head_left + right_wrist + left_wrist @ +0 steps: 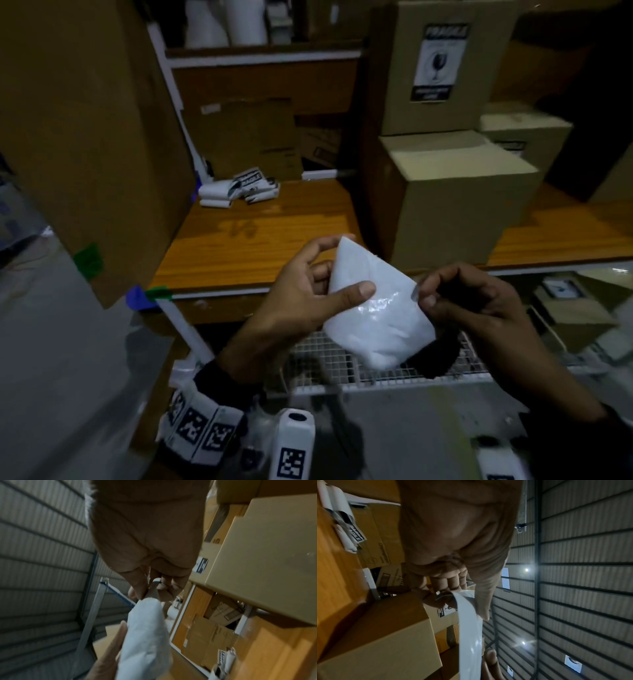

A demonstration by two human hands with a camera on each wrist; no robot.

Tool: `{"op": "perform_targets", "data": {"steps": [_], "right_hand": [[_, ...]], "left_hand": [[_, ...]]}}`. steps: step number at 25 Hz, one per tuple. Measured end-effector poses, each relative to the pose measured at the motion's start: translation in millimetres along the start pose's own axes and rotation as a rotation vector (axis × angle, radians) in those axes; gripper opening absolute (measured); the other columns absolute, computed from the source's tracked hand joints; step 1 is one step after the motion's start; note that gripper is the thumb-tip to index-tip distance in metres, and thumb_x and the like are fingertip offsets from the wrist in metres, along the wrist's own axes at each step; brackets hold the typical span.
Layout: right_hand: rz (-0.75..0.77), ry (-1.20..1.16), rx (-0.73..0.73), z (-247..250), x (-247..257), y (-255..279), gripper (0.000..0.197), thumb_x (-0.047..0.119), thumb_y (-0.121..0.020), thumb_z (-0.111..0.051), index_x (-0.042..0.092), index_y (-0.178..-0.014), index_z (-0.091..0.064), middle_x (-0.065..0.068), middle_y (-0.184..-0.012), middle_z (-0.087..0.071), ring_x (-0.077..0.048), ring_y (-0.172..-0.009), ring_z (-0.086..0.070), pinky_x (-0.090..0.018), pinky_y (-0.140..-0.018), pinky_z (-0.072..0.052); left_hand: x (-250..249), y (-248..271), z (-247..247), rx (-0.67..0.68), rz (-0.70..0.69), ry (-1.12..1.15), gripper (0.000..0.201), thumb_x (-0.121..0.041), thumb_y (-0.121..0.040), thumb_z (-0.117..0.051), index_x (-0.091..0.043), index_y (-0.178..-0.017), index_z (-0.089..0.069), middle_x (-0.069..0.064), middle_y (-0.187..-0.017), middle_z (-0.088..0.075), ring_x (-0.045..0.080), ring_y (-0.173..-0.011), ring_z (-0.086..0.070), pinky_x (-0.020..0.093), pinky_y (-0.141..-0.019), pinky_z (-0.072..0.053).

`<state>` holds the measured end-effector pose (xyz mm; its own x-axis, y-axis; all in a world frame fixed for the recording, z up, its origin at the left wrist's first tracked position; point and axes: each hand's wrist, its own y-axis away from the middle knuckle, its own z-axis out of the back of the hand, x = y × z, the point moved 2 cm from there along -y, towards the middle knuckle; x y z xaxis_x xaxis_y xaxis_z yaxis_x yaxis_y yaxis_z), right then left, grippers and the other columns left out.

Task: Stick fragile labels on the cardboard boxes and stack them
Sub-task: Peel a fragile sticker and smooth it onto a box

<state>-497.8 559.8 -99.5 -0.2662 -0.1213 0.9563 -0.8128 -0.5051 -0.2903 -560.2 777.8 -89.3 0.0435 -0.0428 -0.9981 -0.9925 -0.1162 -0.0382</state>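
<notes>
My left hand (342, 274) holds a white label sheet (376, 308) in front of me, blank backing up, with the thumb on top and the fingers behind. My right hand (423, 296) pinches the sheet's right edge between thumb and forefinger. The left wrist view shows the sheet (469, 635) edge-on, and the right wrist view shows the pinch (150, 588) on it. A plain cardboard box (455, 205) stands on the wooden table (257, 246) just beyond my hands. On top of it stands a box (442, 113) that bears a fragile label (436, 63).
A pile of loose fragile labels (239, 190) lies at the back left of the table. A tall cardboard box (85, 137) stands on the left. More boxes stand at the right rear (527, 137). A wire grid shelf (342, 363) lies below my hands.
</notes>
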Motion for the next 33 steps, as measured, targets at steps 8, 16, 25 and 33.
{"op": "perform_targets", "data": {"steps": [8, 16, 25, 33], "right_hand": [[-0.024, 0.001, -0.127, 68.9, 19.1, 9.2, 0.017, 0.017, -0.088, -0.063, 0.021, -0.092, -0.079, -0.008, -0.098, -0.075, -0.032, -0.083, -0.067, -0.036, -0.067, -0.053], [-0.208, -0.27, -0.101, 105.5, 21.3, -25.6, 0.043, 0.041, -0.101, -0.043, 0.02, -0.113, -0.078, -0.016, -0.102, -0.073, -0.027, -0.079, -0.067, -0.029, -0.064, -0.057], [0.105, 0.11, -0.263, 131.5, 31.5, -80.8, 0.039, -0.003, -0.09, -0.067, 0.016, -0.124, -0.069, 0.0, -0.101, -0.075, -0.012, -0.099, -0.071, -0.021, -0.081, -0.057], [0.174, 0.482, -0.517, 166.6, 20.4, -130.2, 0.01, 0.031, -0.099, -0.065, 0.025, -0.091, -0.063, 0.011, -0.109, -0.059, -0.001, -0.1, -0.06, -0.01, -0.072, -0.047]], "left_hand": [[-38.8, -17.6, -54.7, 0.023, -0.037, -0.043, 0.056, -0.02, -0.08, -0.079, -0.027, -0.131, -0.058, 0.01, -0.109, -0.077, 0.035, -0.097, -0.075, 0.041, -0.076, -0.061], [-25.8, -97.3, -56.0, -0.032, 0.081, 0.053, 0.017, -0.008, -0.092, -0.072, -0.011, -0.109, -0.069, 0.006, -0.076, -0.067, 0.007, -0.043, -0.045, 0.019, -0.046, -0.041], [-11.4, -175.8, -69.0, 0.131, 0.318, 0.21, 0.026, -0.029, -0.076, -0.073, -0.009, -0.091, -0.077, 0.001, -0.069, -0.062, 0.004, -0.043, -0.045, 0.016, -0.045, -0.048], [10.3, -202.9, -66.9, 0.178, 0.214, -0.177, 0.053, -0.064, -0.095, -0.043, -0.029, -0.132, -0.061, -0.004, -0.072, -0.065, 0.007, -0.054, -0.049, 0.027, -0.053, -0.035]]}}
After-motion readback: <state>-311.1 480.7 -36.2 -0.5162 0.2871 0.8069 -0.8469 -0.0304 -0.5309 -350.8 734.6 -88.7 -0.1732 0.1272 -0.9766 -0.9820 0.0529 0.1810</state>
